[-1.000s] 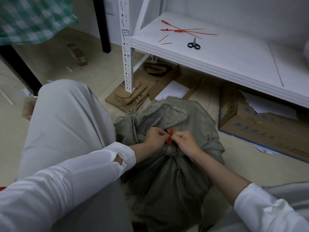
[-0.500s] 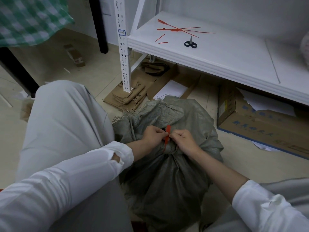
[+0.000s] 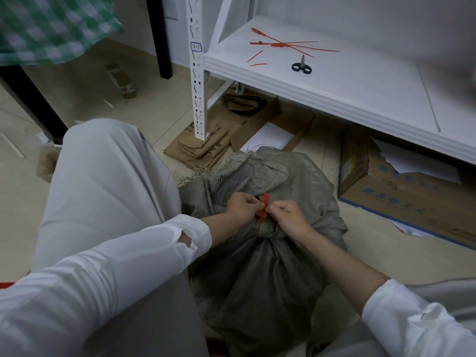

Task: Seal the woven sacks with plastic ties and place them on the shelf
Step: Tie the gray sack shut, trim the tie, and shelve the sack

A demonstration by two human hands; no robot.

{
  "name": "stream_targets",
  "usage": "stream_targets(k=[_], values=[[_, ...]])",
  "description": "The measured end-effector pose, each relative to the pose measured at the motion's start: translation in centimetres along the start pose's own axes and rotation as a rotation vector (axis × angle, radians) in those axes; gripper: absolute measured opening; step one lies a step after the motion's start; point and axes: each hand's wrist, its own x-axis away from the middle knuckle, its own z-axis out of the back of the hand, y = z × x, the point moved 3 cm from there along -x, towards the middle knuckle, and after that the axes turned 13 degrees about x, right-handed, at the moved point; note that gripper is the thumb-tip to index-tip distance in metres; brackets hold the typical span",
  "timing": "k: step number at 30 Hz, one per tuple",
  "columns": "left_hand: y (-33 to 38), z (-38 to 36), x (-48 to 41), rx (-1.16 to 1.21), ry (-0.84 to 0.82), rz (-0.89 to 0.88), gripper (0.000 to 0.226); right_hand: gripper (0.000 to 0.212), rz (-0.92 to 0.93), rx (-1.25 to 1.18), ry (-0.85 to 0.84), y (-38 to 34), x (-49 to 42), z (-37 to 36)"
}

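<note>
Sacks' sealing is proceeding: the left hand (image 3: 240, 206) and right hand (image 3: 289, 215) are both pinching the red tie (image 3: 263, 206), cinching the grey sack (image 3: 257, 266) at its bunched neck.

Floor (image 3: 144, 106): pale beige tiles. Wall (image 3: 360, 14): painted white. White metal shelf (image 3: 334, 94) is set against it. Black table leg (image 3: 160, 34) is draped above by green checked cloth (image 3: 51, 27). Flattened cardboard (image 3: 203, 148) and printed carton (image 3: 401, 202) are stored on the floor.
</note>
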Motion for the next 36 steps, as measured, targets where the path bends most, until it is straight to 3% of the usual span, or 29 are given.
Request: stream_targets(k=[8,13,21,36], values=[[0.4,-0.3,0.4,-0.142,-0.013,-0.145,0.006,0.040,0.084,0.119,-0.074,0.2,-0.1,-0.2],[0.7,0.1,0.3,-0.102,-0.002,-0.132,0.006,0.046,0.083,0.138,-0.071,-0.2,0.0,0.1],[0.7,0.7,-0.2,-0.048,0.117,-0.078,0.011,0.019,-0.120,-0.156,-0.039,0.0,0.1,0.3],[1.6,0.2,1.1,-0.357,0.027,-0.272,0.006,0.032,-0.004,0.131,-0.004,-0.2,-0.5,0.5]])
